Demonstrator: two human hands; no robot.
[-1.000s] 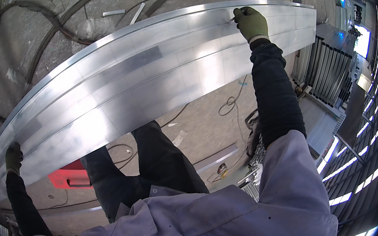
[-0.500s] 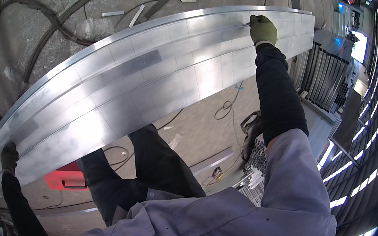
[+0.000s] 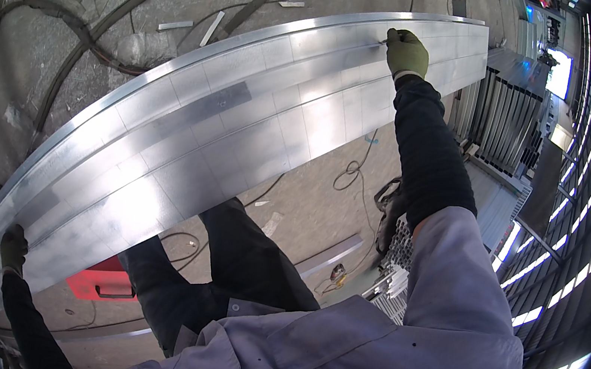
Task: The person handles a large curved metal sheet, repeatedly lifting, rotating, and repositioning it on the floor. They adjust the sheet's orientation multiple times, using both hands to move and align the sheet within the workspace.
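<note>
While thick dark hoses (image 3: 90, 41) snake over the scuffed grey floor (image 3: 18, 62) at far left, the left hand (image 3: 14, 248), in a dull green glove, rests on the left end of a long metal panel (image 3: 228, 126). Its fingers are bent, but I cannot tell whether this grip holds anything or merely presses down. Smooth and silvery, the panel runs from lower left to upper right across the person's front, with long ridges, fine crosswise lines and a darker grey rectangle (image 3: 220, 101) near its middle. It hides much of the floor and partly covers a red box (image 3: 89, 282) with a black handle. Beyond its far edge lie a few thin pale strips (image 3: 211, 29). Dark trousers (image 3: 241, 245) show below the near edge. Farther right, the right hand (image 3: 408, 54), gloved in similar green, is over the panel's right part, its grip closed around a thin stick (image 3: 383, 43) that points toward the metal. A wrinkled black sleeve (image 3: 432, 155) crosses the panel's near edge, blocking the view behind. Right of that, long metal bars (image 3: 509, 113) sit in a close row.
</note>
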